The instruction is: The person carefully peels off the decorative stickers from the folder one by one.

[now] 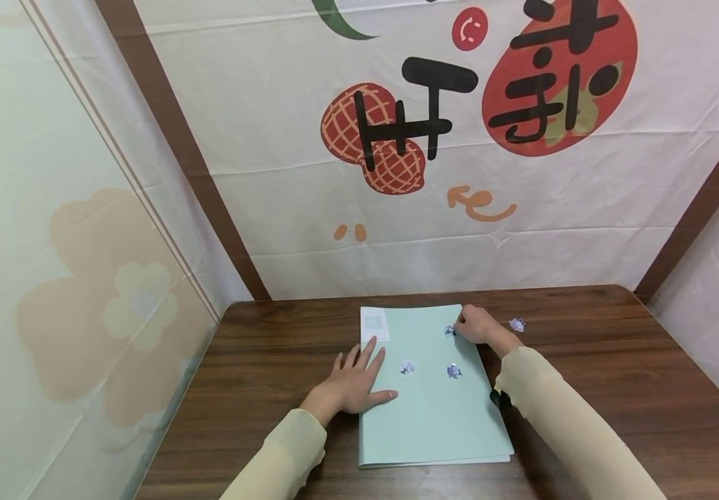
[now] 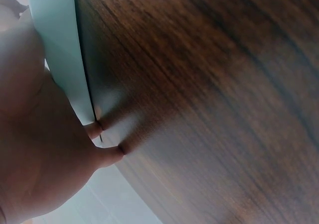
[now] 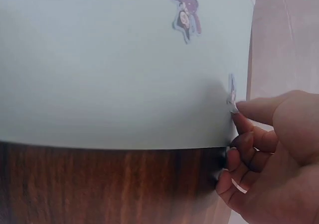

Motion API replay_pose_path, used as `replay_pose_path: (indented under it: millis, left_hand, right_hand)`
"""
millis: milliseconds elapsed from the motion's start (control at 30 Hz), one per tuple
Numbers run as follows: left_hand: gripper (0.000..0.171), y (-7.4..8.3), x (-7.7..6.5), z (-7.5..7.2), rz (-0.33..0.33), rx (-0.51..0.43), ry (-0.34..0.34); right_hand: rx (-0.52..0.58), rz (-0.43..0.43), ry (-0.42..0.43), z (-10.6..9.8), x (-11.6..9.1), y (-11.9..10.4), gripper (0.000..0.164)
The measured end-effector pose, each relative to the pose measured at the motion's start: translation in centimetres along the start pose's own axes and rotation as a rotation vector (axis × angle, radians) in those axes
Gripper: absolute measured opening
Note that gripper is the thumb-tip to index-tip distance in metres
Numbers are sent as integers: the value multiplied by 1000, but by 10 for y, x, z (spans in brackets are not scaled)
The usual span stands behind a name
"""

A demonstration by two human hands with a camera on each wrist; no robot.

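Note:
A pale mint-green folder [image 1: 434, 423] lies closed on the wooden table. My left hand [image 1: 353, 385] rests with spread fingers over its left edge; in the left wrist view two fingertips of this hand [image 2: 45, 134] touch the wood beside the spine. At the folder's upper right corner, my right hand [image 1: 476, 324] pinches the edge of a small purple-and-white sticker [image 1: 449, 330] between thumb and forefinger. The right wrist view has this sticker [image 3: 232, 89] at the thumb tip, the other fingers curled by the folder's edge. Two more cutout stickers, one left [image 1: 407, 367] and one right [image 1: 454, 371], lie on the cover.
Another purple sticker [image 1: 517, 324] is on the table beyond the right forearm. A white label [image 1: 374, 324] marks the folder's upper left corner. Something small and black [image 1: 500, 398] shows at the right sleeve. Behind the table [image 1: 597, 361] hangs a printed cloth [image 1: 284, 180].

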State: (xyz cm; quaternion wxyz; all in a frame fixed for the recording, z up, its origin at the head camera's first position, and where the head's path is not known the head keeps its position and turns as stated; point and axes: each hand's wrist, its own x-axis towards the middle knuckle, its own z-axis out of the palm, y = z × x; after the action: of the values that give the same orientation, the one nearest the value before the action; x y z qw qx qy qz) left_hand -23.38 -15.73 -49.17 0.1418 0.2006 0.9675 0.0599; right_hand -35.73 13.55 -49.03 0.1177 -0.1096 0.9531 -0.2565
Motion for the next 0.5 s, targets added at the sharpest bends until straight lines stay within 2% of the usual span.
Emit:
replay_pose_path:
  millis: [500]
  left_hand:
    - [89, -1, 3, -4, 3, -4, -4]
  right_hand:
    - [12, -18, 37, -2, 0, 1, 20]
